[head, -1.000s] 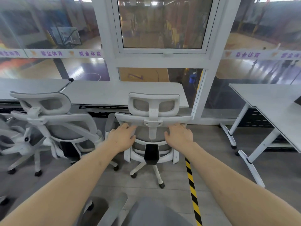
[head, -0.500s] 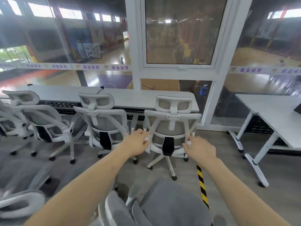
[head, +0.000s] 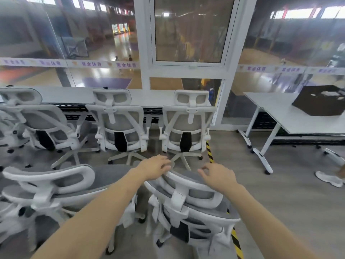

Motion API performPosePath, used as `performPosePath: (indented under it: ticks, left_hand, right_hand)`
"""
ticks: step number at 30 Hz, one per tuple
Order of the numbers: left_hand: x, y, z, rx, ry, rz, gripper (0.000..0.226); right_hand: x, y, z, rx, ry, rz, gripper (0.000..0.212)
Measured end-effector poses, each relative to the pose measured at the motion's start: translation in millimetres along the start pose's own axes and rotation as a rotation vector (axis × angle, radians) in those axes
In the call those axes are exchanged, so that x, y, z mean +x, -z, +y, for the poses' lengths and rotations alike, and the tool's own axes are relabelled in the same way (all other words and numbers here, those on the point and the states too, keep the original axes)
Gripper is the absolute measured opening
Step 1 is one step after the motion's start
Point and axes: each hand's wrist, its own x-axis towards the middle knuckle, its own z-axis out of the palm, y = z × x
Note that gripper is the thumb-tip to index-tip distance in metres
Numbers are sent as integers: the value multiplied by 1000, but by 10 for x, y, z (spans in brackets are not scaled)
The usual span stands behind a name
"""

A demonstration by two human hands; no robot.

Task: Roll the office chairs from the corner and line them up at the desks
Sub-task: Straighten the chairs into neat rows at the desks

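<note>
Both hands have come off the right-end desk chair (head: 186, 126) since 0.5 s ago; I now see them over a nearer chair (head: 188, 199), w/ the view pulled back. Count: 3 white mesh office chairs lined at the long window desk (head: 74, 95), backs toward me, seats facing the glass; 2 more in the foreground, plus part of another at far left. Left hand (head: 155, 167) rests on the top edge of the nearer chair's headrest, fingers loosely spread, gripping nothing I can confirm. Right hand (head: 218, 176) hovers just above the same headrest, fingers curled, empty. That chair's back faces me, headrest running left-right, approx. in line w/ the right-end desk chair. Second desk (head: 298, 118) at right carries a dark box (head: 321, 101).
</note>
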Motion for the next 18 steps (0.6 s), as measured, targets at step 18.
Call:
performPosePath:
  ticks: [18]
  left_hand:
    - [-366,-515,825,11,219,91,50]
  right_hand:
    - [-323,-305,793,152,90,-186,48]
